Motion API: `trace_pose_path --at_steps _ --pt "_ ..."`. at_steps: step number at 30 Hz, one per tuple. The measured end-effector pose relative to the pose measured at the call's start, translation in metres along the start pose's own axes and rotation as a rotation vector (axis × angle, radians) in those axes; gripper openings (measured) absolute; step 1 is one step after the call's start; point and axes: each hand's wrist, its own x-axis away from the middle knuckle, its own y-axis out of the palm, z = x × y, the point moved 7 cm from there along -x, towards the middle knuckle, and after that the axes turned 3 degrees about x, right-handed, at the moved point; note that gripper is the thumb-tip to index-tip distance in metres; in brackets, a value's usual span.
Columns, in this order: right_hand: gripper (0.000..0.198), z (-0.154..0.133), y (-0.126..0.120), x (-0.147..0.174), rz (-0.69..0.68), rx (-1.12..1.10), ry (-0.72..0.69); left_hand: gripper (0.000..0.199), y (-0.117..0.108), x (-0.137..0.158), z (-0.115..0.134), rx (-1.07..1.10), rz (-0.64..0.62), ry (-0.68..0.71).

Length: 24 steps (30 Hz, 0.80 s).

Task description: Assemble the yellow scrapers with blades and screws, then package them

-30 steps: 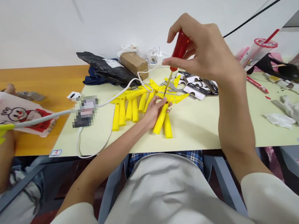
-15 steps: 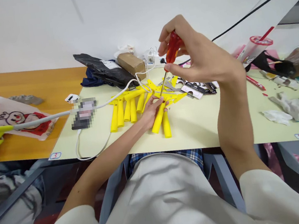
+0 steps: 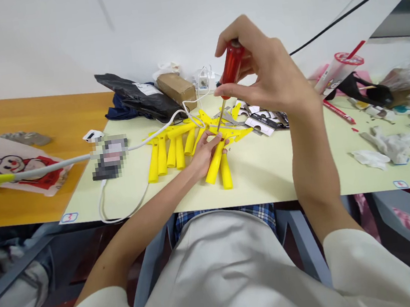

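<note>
My right hand (image 3: 266, 77) is raised with its fingers wrapped around a screwdriver (image 3: 231, 65) that has a red handle. The shaft slants down to the left, and its tip meets a yellow plastic handle (image 3: 214, 165) near my left thumb. That handle is gripped by my left hand (image 3: 202, 155), low over the table. A second yellow handle (image 3: 226, 173) points toward me just right of it. More yellow handles (image 3: 161, 156) lie in a row to the left, with yellow flat pieces behind them. Fingers hide the exact contact at the tip.
A white cable (image 3: 164, 127) crosses in front, near a blurred phone (image 3: 111, 158). Behind are a black plastic bag (image 3: 140, 96) and a cardboard box (image 3: 177, 87). Black-and-white cards (image 3: 263, 123) lie right of my hands. A cup (image 3: 341, 70) and crumpled tissues (image 3: 389, 147) are farther right.
My right hand has shifted its fingers around the screwdriver handle, which stands slightly differently. The tip stays at the yellow handle in my left hand. The whole view has shifted slightly.
</note>
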Motion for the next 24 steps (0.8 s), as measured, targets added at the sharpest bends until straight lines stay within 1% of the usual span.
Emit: trace_pose_path --at_steps 3,8,11,15,17,20,21,24 --pt "0.036 -0.001 -0.002 -0.001 0.015 0.039 -0.005 0.054 0.001 0.001 0.0 -0.021 -0.005 -0.004" --pt "0.037 -0.001 0.003 0.001 -0.087 -0.089 -0.045 0.053 -0.001 0.0 -0.001 -0.018 -0.003 0.0" --pt "0.033 0.003 0.001 0.001 -0.06 -0.106 -0.055 0.053 -0.003 -0.001 0.0 -0.027 0.003 0.004" --pt "0.031 0.007 -0.004 0.0 0.024 -0.025 -0.047 0.057 0.0 0.001 -0.002 -0.058 0.002 -0.022" --pt "0.033 0.007 -0.004 0.0 0.001 -0.032 -0.049 0.057 0.002 0.003 -0.001 -0.075 0.0 -0.037" --pt "0.035 0.005 -0.002 0.001 -0.093 -0.098 -0.059 0.056 0.004 0.006 0.001 -0.079 0.014 -0.036" --pt "0.036 0.005 -0.002 0.002 -0.104 -0.115 -0.054 0.057 0.004 0.006 0.002 -0.075 0.022 -0.037" --pt "0.037 0.011 -0.005 0.002 -0.035 -0.092 -0.024 0.057 0.006 0.007 0.004 -0.067 0.026 -0.047"
